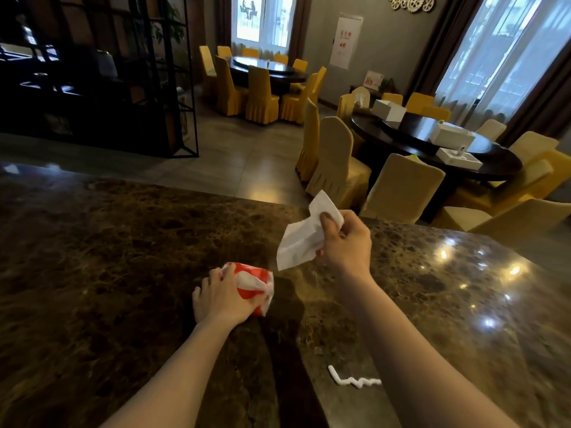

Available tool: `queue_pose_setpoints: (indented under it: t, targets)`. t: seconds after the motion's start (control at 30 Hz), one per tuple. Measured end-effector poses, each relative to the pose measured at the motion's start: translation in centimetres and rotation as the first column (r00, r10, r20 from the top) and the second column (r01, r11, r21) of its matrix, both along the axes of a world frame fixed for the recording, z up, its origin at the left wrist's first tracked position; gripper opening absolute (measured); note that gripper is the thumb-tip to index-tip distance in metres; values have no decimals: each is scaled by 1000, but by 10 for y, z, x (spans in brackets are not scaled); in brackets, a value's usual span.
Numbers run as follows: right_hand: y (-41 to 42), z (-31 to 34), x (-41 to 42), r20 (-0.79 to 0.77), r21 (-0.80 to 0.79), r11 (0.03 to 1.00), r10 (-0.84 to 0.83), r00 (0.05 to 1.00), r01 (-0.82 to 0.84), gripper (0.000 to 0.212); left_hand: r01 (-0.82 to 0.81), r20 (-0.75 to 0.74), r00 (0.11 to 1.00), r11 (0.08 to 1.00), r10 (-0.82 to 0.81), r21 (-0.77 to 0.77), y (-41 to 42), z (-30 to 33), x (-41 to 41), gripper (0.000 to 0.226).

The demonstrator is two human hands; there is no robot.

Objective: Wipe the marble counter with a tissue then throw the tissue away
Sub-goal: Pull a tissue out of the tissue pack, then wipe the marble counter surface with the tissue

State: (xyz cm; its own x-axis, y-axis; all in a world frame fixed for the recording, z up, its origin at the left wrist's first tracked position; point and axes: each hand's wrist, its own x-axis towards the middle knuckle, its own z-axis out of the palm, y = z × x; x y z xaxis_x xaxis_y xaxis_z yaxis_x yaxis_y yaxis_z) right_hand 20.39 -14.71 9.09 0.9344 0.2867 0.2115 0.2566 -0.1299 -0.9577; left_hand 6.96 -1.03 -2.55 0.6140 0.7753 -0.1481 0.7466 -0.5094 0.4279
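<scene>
**White tissue pinched in our right hand above the marble counter**

Brown marble, veined and glossy, fills the lower part of the view as the counter (123,257) we stand at. Our right hand (344,242) is raised above it, fingers curled closed. The tissue (301,239) is pinched between thumb and forefinger: the thumb presses on its near face, one corner sticks up past the fingertips, and the larger crumpled part hangs down to the left of the palm, clear of the stone.

Our left hand (221,293) lies lower and nearer to us, palm down on a red and white tissue packet (255,282) that rests on the counter. The fingers wrap over the packet's near and left edges, closed around it; its right end shows beyond them.

Closer to us, just beside the right forearm, a thin white squiggle (352,378) lies on the marble.

Beyond the counter we see a dining room with round dark tables (500,162) and chairs in yellow covers (336,159).
</scene>
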Motion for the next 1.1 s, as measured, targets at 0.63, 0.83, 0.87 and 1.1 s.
queue_pose_setpoints:
  t: [0.63,0.83,0.87,1.1]
  targets:
    - [-171,-100,-61,310,-540,841,169,936,27,22,500,39,858,850,-512,164,-98,-50,-62,118]
    - [-167,-133,-100,125,-754,636,383,915,-163,53,488,-94,873,858,-479,162,-103,-45,-61,126]
    - [-166,-135,-102,117,-777,608,397,910,-165,54,497,-119,868,850,-483,175,-104,-45,-63,128]
    - [-181,-152,-96,167,-871,484,455,875,-85,44,490,-126,872,845,-474,213,-106,-54,-71,125]
